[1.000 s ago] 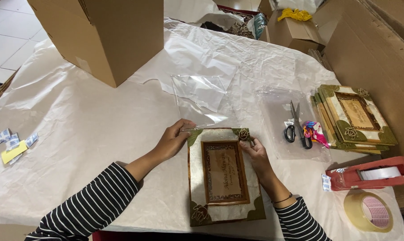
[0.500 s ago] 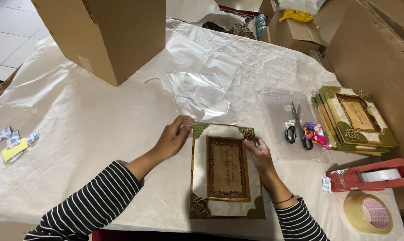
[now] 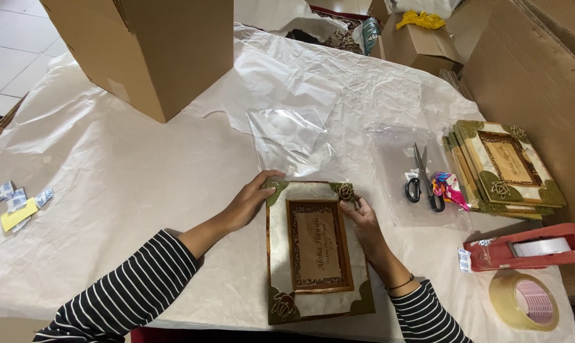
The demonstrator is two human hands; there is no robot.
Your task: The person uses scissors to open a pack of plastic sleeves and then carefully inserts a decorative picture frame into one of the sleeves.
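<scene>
The decorated wooden plaque lies flat on the table right under my grip, its long axis running away from me. My left hand pinches its far-left corner, my right hand pinches the far-right corner by the rosette. The clear plastic bag lies just beyond both grips.

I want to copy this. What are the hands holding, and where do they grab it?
Both hold the frame lying on the table. The left hand has its grip on the top left corner, and the right hand on the top right corner.
</scene>
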